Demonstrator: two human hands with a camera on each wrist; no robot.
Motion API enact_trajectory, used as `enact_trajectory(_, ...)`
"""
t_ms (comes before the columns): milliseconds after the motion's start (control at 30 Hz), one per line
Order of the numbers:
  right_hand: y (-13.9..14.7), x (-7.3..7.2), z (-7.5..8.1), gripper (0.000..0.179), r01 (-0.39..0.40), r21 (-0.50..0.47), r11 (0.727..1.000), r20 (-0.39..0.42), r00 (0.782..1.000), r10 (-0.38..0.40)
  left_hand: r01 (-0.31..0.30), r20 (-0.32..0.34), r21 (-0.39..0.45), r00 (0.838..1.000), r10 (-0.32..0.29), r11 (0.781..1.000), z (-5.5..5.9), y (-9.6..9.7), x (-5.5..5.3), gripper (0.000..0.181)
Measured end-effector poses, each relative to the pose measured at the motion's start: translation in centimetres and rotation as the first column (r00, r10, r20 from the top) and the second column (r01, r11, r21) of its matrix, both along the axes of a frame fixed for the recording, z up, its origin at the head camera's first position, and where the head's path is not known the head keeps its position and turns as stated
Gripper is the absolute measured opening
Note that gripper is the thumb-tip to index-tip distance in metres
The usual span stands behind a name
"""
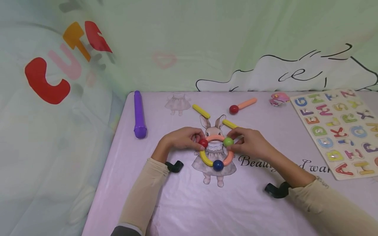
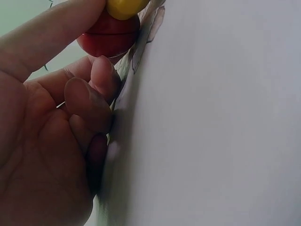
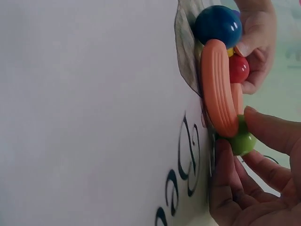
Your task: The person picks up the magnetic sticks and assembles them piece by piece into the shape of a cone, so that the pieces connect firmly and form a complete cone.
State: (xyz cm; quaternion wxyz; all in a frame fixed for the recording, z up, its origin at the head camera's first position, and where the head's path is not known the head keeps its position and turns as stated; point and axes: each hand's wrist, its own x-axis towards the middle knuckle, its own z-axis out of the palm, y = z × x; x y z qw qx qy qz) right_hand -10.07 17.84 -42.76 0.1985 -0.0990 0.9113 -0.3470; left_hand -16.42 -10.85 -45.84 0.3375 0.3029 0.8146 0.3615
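A ring of curved sticks and balls lies over the printed rabbit on the tabletop. An orange curved stick spans its far side, a yellow one the near left, and another orange one the near right. At the near joint sits a blue ball. My left hand pinches the red ball between thumb and fingers at the ring's left. Opposite it, my right hand grips the green ball, with the thumb on one side and fingertips on the other.
Beyond the ring lie two loose yellow sticks and an orange stick with a red ball. A purple toy stick lies at left. An alphabet board and a small pink toy are at right.
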Motion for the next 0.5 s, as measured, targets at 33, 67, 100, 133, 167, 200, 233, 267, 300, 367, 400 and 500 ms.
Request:
enact_trajectory(33, 0.1, -0.1, 0.1, 0.045, 0.009, 0.002, 1.0, -0.003, 1.0, -0.009, -0.001, 0.002, 0.001, 1.0, 0.001, 1.0, 0.1, 0.0, 0.0, 0.029)
enact_trajectory(67, 0.3, -0.2, 0.2, 0.045, 0.022, 0.002, 1.0, -0.005, 1.0, -0.022, -0.002, 0.001, 0.001, 1.0, 0.002, 1.0, 0.1, 0.0, 0.0, 0.029)
enact_trajectory(100, 0.5, -0.3, 0.4, 0.045, 0.035, 0.003, 0.999, -0.011, 0.999, -0.035, -0.003, -0.001, 0.001, 1.0, 0.003, 1.0, 0.2, 0.0, 0.0, 0.029)
enact_trajectory(133, 0.6, -0.4, 0.5, 0.045, 0.05, 0.007, 0.999, -0.018, 0.999, -0.05, -0.004, -0.004, 0.002, 1.0, 0.004, 1.0, 0.2, 0.0, 0.0, 0.029)
enact_trajectory(167, 0.8, -0.6, 0.7, 0.044, 0.063, 0.013, 0.998, -0.025, 0.998, -0.063, -0.005, -0.005, 0.003, 1.0, 0.005, 1.0, 0.2, 0.0, 0.0, 0.03)
enact_trajectory(200, 1.0, -0.7, 0.9, 0.043, 0.076, 0.02, 0.997, -0.034, 0.997, -0.075, -0.006, -0.003, 0.005, 1.0, 0.006, 1.0, 0.2, 0.0, 0.0, 0.03)
enact_trajectory(233, 1.2, -0.9, 1.0, 0.043, 0.089, 0.024, 0.996, -0.043, 0.995, -0.088, -0.008, -0.002, 0.005, 1.0, 0.008, 1.0, 0.3, 0.0, 0.0, 0.03)
enact_trajectory(267, 1.4, -1.1, 1.2, 0.043, 0.1, 0.025, 0.995, -0.052, 0.994, -0.099, -0.009, -0.001, 0.004, 1.0, 0.009, 1.0, 0.2, -0.1, 0.1, 0.03)
enact_trajectory(300, 1.6, -1.2, 1.3, 0.042, 0.111, 0.031, 0.993, -0.064, 0.992, -0.109, -0.01, 0.0, 0.003, 1.0, 0.01, 1.0, 0.2, -0.1, 0.1, 0.03)
enact_trajectory(367, 1.9, -1.6, 1.4, 0.041, 0.13, 0.04, 0.991, -0.085, 0.988, -0.126, -0.01, 0.003, 0.004, 1.0, 0.01, 1.0, 0.2, -0.1, 0.1, 0.03)
enact_trajectory(400, 2.1, -1.7, 1.4, 0.041, 0.138, 0.044, 0.99, -0.095, 0.987, -0.133, -0.01, 0.003, 0.004, 1.0, 0.01, 1.0, 0.2, -0.1, 0.1, 0.03)
enact_trajectory(500, 2.5, -2.1, 1.2, 0.042, 0.155, 0.058, 0.986, -0.118, 0.982, -0.147, -0.009, 0.002, 0.005, 1.0, 0.009, 1.0, 0.2, -0.1, 0.1, 0.03)
